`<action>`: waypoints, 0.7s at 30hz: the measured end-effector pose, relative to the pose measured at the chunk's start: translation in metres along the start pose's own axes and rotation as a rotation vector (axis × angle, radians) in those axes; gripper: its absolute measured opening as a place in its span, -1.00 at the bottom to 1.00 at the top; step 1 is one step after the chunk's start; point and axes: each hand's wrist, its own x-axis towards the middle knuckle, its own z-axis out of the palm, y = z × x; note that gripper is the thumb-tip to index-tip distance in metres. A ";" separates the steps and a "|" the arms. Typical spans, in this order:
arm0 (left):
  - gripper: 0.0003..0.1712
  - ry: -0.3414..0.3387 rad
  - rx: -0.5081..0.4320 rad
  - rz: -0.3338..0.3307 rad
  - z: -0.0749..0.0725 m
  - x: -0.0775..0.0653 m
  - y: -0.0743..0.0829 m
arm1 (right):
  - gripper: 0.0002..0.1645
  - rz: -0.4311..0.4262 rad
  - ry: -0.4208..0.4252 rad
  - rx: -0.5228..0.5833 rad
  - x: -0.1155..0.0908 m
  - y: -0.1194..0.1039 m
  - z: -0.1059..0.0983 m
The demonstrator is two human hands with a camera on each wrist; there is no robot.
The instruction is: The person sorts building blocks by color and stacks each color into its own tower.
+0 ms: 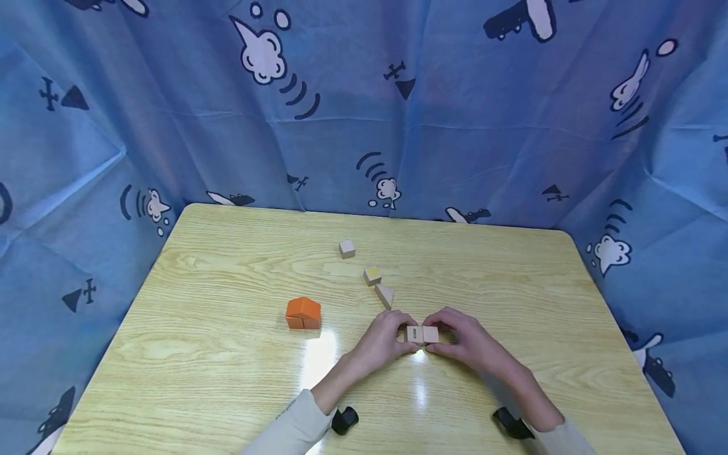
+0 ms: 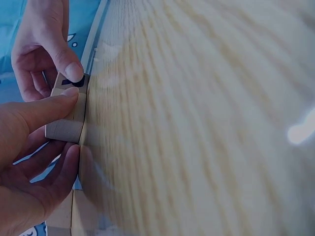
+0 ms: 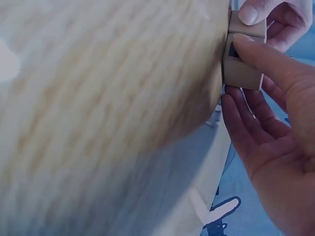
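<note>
Two plain wooden blocks stand side by side on the table, touching or nearly so. My left hand (image 1: 380,342) pinches the left block (image 1: 411,335), which has a small dark slot-like mark on top, between thumb and fingers. The right block (image 1: 431,335) is pinched the same way by my right hand (image 1: 467,342). In the left wrist view, the left thumb lies along the near side of its block (image 2: 66,129). A dark mark shows by the right thumb on the right block (image 3: 242,73) in the right wrist view.
Beyond my left hand lie a wooden triangular block (image 1: 385,295), a cube with a yellow mark (image 1: 372,275) and a plain cube (image 1: 347,249). Orange blocks in a house shape (image 1: 303,313) stand to the left. A patterned blue curtain (image 1: 341,133) surrounds the wooden table (image 1: 216,284).
</note>
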 end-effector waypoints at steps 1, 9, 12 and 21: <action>-0.66 0.002 -0.002 0.002 0.000 0.000 0.000 | -0.58 -0.001 -0.002 -0.001 0.000 0.000 0.000; -0.64 0.008 0.002 0.007 0.000 -0.001 0.000 | -0.48 0.059 -0.035 0.056 0.009 -0.006 -0.011; -0.64 0.013 0.009 0.010 -0.001 -0.001 -0.001 | -0.53 0.076 -0.012 0.061 0.020 -0.008 -0.015; -0.66 0.018 0.000 0.033 0.001 0.000 -0.002 | -0.61 0.013 0.060 0.058 0.055 -0.004 -0.018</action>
